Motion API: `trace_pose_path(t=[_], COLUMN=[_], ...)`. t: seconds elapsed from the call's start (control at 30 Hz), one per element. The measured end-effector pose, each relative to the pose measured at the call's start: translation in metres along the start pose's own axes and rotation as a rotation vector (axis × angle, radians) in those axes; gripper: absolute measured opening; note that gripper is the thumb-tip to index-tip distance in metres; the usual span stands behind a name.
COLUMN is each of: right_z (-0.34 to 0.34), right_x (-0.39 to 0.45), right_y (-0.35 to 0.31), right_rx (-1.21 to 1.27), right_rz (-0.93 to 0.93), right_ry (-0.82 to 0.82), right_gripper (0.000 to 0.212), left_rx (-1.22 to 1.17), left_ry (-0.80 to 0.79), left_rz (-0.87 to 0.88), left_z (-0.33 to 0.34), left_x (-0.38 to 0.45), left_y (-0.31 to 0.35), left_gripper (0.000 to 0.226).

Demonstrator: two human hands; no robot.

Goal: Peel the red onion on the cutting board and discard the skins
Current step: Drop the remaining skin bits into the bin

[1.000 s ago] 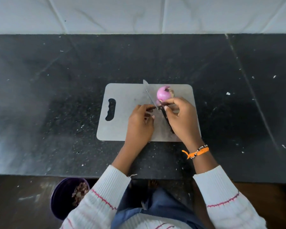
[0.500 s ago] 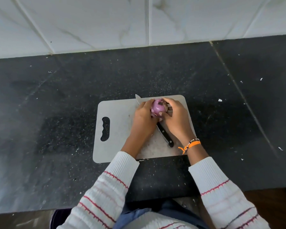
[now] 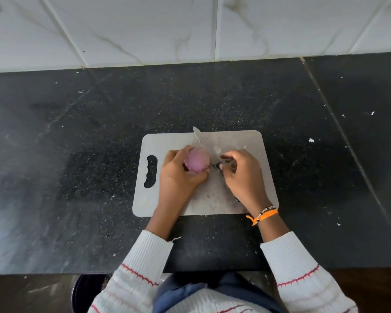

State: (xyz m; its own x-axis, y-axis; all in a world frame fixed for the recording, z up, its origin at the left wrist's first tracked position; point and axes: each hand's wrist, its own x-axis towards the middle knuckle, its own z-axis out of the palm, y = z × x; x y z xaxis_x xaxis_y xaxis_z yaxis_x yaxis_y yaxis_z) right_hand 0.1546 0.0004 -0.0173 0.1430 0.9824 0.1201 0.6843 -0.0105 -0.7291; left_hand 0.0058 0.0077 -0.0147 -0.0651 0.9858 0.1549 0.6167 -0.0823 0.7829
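- My left hand (image 3: 178, 175) now grips the red onion (image 3: 198, 159) alone, fingers curled round it, just above the left-middle of the cutting board (image 3: 253, 141). Half a second ago both hands were on it.
- My right hand (image 3: 242, 175) has come off to the right; its fingers are curled, seemingly pinching a scrap of skin, though it is too small to be sure.
- The knife (image 3: 200, 141) lies on the board between my hands, unheld.
- The onion looks smooth and pale purple, so I judge peeling nearly done.
- The dark bin (image 3: 86, 288) sits below the counter edge for the skins.
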Motion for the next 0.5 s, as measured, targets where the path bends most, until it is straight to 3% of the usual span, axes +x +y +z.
trace_pose_path(t=[0.17,0.5], right_z=[0.009,0.003], right_x=[-0.011,-0.027], right_y=[-0.001,-0.003], right_rx=[-0.136,-0.153], right_rz=[-0.025,0.042], right_ry=[-0.014,0.000], right_gripper=[0.018,0.020], left_rx=[0.008,-0.018], left_ry=[-0.032,-0.040], left_rz=[-0.058,-0.023], left_z=[-0.003,0.010], left_x=[-0.009,-0.010], left_y=[-0.008,-0.004], left_gripper=[0.065,0.061])
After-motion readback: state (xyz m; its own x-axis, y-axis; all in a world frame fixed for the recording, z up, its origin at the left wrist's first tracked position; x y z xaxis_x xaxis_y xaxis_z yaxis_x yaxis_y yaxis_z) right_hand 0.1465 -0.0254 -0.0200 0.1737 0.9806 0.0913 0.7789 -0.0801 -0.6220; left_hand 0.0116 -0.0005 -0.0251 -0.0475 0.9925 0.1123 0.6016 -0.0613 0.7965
